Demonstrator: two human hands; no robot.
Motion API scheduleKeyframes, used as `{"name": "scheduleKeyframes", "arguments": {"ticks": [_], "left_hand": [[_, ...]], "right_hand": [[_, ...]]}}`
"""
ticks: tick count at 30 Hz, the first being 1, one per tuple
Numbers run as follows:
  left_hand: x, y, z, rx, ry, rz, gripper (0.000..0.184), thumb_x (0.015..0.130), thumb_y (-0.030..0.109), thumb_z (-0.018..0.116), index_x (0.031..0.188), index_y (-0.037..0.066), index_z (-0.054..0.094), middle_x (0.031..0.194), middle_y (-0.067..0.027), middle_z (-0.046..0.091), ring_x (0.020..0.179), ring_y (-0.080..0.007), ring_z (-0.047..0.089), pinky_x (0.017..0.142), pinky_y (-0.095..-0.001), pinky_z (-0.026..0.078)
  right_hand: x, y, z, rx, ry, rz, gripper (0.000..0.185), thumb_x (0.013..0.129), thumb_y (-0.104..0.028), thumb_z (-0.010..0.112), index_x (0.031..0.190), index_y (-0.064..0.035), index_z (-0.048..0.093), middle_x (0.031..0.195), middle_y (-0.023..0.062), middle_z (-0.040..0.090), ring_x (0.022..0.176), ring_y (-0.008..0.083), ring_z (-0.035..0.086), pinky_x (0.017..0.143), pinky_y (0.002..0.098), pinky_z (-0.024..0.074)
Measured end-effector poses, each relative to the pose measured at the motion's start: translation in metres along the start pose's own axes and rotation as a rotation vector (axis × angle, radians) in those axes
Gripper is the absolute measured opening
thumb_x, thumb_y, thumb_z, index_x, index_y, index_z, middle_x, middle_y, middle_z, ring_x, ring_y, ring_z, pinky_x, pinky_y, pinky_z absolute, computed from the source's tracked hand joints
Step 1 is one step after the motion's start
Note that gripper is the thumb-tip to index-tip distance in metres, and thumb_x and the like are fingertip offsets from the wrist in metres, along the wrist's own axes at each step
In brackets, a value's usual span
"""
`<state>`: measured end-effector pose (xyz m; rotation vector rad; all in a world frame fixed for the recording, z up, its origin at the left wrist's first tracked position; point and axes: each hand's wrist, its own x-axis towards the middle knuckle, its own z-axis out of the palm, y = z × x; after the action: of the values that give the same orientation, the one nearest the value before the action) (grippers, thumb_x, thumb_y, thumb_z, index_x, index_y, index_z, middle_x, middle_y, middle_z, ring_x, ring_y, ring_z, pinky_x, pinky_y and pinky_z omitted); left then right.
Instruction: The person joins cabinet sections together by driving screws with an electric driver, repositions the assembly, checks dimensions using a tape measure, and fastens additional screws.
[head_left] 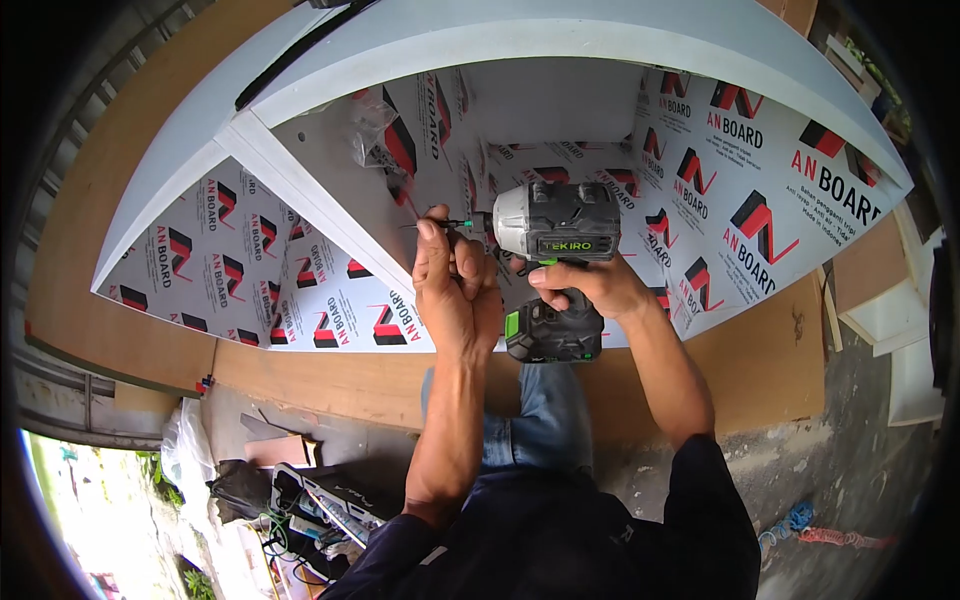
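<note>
My right hand [590,285] grips the handle of a black and grey Tekiro cordless impact driver [560,222], its nose facing left. A dark bit with a green band [462,223] sticks out of the chuck. At the bit's end, the fingers of my left hand [450,270] are pinched together around what looks like a small screw, mostly hidden by the fingertips. Both hands are held in front of a white cabinet [340,230], near its upright divider; its inner faces carry printed AN BOARD film [700,200].
A clear plastic bag [372,130] hangs inside the cabinet's left wall. Brown board [740,380] lies under the cabinet. On the floor at lower left are a dark bag [240,490] and tools with cables. A blue and red coiled hose [800,525] lies at lower right.
</note>
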<state>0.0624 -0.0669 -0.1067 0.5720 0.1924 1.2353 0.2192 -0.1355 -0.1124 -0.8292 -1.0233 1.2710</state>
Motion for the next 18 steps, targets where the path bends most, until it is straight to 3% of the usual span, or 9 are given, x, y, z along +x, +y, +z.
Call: {"name": "scheduleKeyframes", "arguments": {"ticks": [4,5,18], "left_hand": [[0.0,0.0,0.007,0.021,-0.011,0.014,0.029,0.102,0.035,0.056,0.118,0.011,0.057,0.06,0.0043,0.039,0.049,-0.005,0.026,0.049,-0.0215,0.022],[0.001,0.0,0.007,0.026,0.009,0.024,0.032,0.103,0.037,0.054,0.117,0.009,0.058,0.056,0.0031,0.044,0.046,-0.0053,0.027,0.049,-0.0221,0.025],[0.007,0.0,0.004,0.013,-0.017,0.037,0.033,0.102,0.036,0.055,0.119,0.007,0.057,0.058,0.0028,0.044,0.047,-0.0059,0.028,0.05,-0.0221,0.025]], "right_hand": [[0.002,-0.005,0.0,0.0,-0.003,0.007,0.028,0.081,-0.001,0.071,0.108,0.0032,0.066,0.097,0.0119,0.069,0.061,0.0097,0.058,0.047,0.0235,0.0457],[0.002,-0.006,0.0,-0.003,-0.005,-0.001,0.028,0.081,0.0,0.071,0.108,0.0032,0.065,0.098,0.0119,0.069,0.061,0.0097,0.058,0.047,0.0233,0.0453],[0.009,-0.016,-0.002,-0.056,-0.057,-0.005,0.029,0.084,-0.003,0.069,0.113,0.0024,0.064,0.099,0.0097,0.068,0.062,0.0089,0.055,0.047,0.0221,0.0431]]}}
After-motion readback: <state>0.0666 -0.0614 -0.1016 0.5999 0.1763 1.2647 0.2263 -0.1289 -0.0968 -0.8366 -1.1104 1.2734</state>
